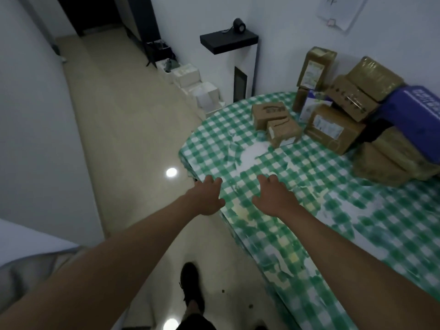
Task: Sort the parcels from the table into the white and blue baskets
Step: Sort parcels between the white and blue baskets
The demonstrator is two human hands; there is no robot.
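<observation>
My left hand [206, 198] hangs over the near-left edge of the round table in the green-and-white checked cloth [333, 210], fingers loosely spread, holding nothing. My right hand [273, 196] is just inside that same edge, above the cloth, fingers likewise relaxed and empty; whether either palm touches the cloth I cannot tell.

Toward the far side of the table, two small brown cardboard parcels [276, 122] lie touching each other. To their right, a mid-sized brown carton with a white label [333, 129] sits in front of a tall taped brown box standing upright at the far edge [314, 67]. Further right, more taped brown boxes [366, 86] are stacked, with a blue-purple plastic mailer bag [414, 115] draped over a large tan wrapped bundle [392, 160] at the right edge. Focus is soft, so labels are probably shipping slips.
</observation>
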